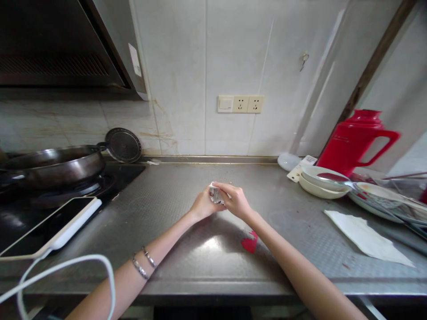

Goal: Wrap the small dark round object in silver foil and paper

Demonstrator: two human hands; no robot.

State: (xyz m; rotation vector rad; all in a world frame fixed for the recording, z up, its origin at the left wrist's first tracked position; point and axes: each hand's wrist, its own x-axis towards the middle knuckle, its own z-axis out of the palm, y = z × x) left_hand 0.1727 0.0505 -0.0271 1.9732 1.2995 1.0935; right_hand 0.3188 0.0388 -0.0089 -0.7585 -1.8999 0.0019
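Note:
Both of my hands meet above the middle of the steel counter [180, 186]. Between them is a small silvery crumpled piece [216, 195], possibly foil; the fingers cover much of it. My left hand [203, 204] cups it from the left and below. From the right, my right hand [236, 200] bends its fingers over its top edge. A torn scrap of red [249, 243] lies on the counter beside my right forearm. What the silvery piece rests against inside the palms is hidden.
On the left are a phone [50, 226] with a white cable [66, 266], and a steel pan [60, 164] on the hob. At right stand a red thermos [350, 142], stacked bowls [320, 189] and dishes, with a white paper sheet [363, 235] in front.

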